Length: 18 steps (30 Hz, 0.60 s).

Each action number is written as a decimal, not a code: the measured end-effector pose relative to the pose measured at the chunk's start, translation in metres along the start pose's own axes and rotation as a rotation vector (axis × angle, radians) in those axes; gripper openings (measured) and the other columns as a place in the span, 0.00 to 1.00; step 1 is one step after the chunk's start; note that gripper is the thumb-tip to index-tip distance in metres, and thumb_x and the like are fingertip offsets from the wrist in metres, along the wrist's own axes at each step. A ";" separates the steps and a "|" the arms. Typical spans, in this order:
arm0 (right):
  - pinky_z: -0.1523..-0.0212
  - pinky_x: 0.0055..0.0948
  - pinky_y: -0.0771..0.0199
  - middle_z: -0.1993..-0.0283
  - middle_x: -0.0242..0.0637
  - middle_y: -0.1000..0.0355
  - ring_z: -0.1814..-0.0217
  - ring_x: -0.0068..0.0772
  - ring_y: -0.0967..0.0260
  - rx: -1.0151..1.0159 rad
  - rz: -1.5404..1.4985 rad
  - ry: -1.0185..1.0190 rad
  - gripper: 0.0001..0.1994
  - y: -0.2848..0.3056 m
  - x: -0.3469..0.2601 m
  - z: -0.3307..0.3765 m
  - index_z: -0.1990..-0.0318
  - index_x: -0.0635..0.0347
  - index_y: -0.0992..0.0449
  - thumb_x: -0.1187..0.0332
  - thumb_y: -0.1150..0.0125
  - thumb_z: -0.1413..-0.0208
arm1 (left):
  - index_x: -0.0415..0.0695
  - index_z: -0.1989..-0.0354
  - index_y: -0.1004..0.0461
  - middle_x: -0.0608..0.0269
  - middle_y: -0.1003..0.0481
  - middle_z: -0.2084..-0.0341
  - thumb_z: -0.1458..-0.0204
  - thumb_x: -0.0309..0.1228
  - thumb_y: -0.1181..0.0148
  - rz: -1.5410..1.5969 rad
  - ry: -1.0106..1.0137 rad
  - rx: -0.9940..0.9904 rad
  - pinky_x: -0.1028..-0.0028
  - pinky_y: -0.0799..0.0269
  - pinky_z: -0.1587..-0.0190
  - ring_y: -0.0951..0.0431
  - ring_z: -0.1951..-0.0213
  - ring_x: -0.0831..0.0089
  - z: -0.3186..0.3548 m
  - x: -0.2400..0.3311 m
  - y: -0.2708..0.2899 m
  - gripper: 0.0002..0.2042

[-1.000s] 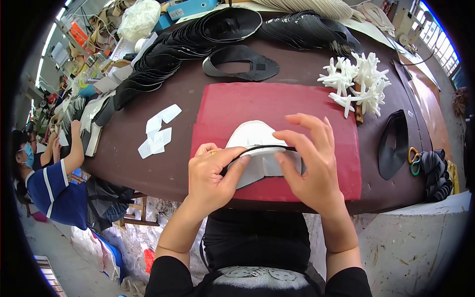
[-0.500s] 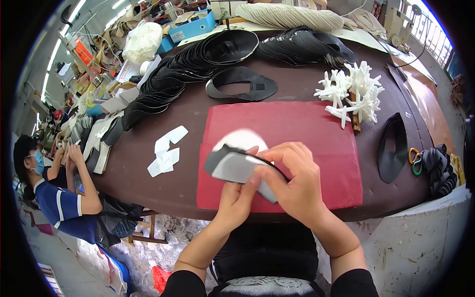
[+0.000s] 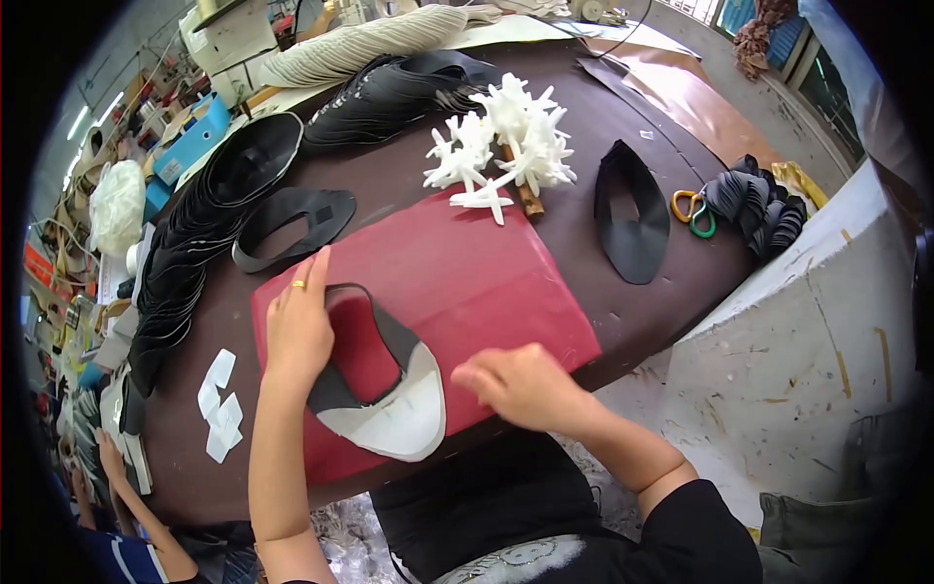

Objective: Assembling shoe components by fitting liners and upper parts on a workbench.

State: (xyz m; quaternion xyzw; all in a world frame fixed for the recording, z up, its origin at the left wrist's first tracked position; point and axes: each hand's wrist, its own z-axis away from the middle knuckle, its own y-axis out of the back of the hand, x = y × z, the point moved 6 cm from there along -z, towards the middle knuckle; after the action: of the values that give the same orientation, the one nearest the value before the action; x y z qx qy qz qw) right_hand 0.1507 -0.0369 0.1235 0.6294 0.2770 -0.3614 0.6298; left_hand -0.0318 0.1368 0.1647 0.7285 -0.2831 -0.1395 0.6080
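While left hand (image 3: 300,336) presses flat, fingers spread, on grey-and-white shoe upper (image 3: 384,404), right hand (image 3: 520,384) rests loosely curled just right of it, gripping nothing; upper lies lower centre on red mat (image 3: 467,282), long axis upper-left to lower-right; earlier held aloft between both hands, now flat.

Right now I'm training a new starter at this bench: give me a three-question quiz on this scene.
1. True or false: the left hand presses on the dark shoe upper piece.
2. What colour is the mat beneath that piece: A green, B red, C blue?
3. Which hand wears a ring?

Key: 1 true. 2 B. 3 the left; the right hand shows none, resting at the mat's near edge.
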 end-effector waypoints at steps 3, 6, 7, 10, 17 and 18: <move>0.66 0.32 0.28 0.66 0.39 0.24 0.70 0.39 0.28 0.622 0.361 0.044 0.11 0.074 0.036 -0.011 0.60 0.60 0.21 0.64 0.37 0.47 | 0.47 0.37 0.37 0.55 0.37 0.36 0.50 0.25 0.45 -0.373 -0.131 0.302 0.53 0.41 0.38 0.36 0.37 0.50 0.014 0.049 -0.007 0.28; 0.57 0.33 0.29 0.57 0.40 0.28 0.57 0.40 0.30 0.853 0.767 -0.145 0.15 0.134 0.111 -0.005 0.54 0.57 0.23 0.64 0.35 0.49 | 0.48 0.39 0.34 0.53 0.40 0.35 0.51 0.27 0.40 0.146 -0.446 0.025 0.48 0.47 0.35 0.43 0.33 0.49 0.051 0.103 -0.011 0.27; 0.57 0.33 0.29 0.56 0.40 0.28 0.56 0.41 0.31 0.851 0.794 -0.193 0.15 0.148 0.137 -0.002 0.54 0.57 0.24 0.65 0.35 0.49 | 0.49 0.40 0.33 0.52 0.40 0.34 0.52 0.28 0.39 0.167 -0.518 -0.095 0.48 0.48 0.34 0.44 0.33 0.49 0.068 0.113 -0.018 0.26; 0.59 0.33 0.30 0.65 0.36 0.27 0.63 0.39 0.30 0.776 0.658 0.079 0.08 0.168 0.151 0.007 0.61 0.60 0.21 0.69 0.37 0.48 | 0.47 0.45 0.28 0.51 0.40 0.34 0.51 0.27 0.39 0.238 -0.575 -0.129 0.47 0.47 0.35 0.44 0.33 0.49 0.082 0.119 -0.017 0.21; 0.62 0.32 0.30 0.68 0.37 0.26 0.66 0.39 0.29 0.590 0.525 -0.242 0.12 0.152 0.139 0.041 0.58 0.62 0.20 0.64 0.38 0.44 | 0.38 0.46 0.29 0.48 0.32 0.42 0.43 0.33 0.42 0.551 -0.680 -0.074 0.64 0.30 0.46 0.28 0.46 0.53 0.036 0.172 -0.027 0.18; 0.63 0.33 0.30 0.69 0.37 0.26 0.67 0.39 0.30 0.768 0.615 -0.275 0.13 0.156 0.155 0.047 0.57 0.62 0.20 0.63 0.38 0.44 | 0.36 0.47 0.31 0.46 0.30 0.45 0.42 0.35 0.43 0.594 -0.643 -0.117 0.63 0.29 0.48 0.27 0.48 0.52 0.024 0.191 -0.045 0.19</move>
State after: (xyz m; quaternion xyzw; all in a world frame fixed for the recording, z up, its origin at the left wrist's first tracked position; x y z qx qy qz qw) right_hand 0.3621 -0.1083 0.0941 0.8144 -0.1593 -0.3148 0.4608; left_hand 0.1193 0.0108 0.1432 0.4996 -0.6465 -0.1942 0.5429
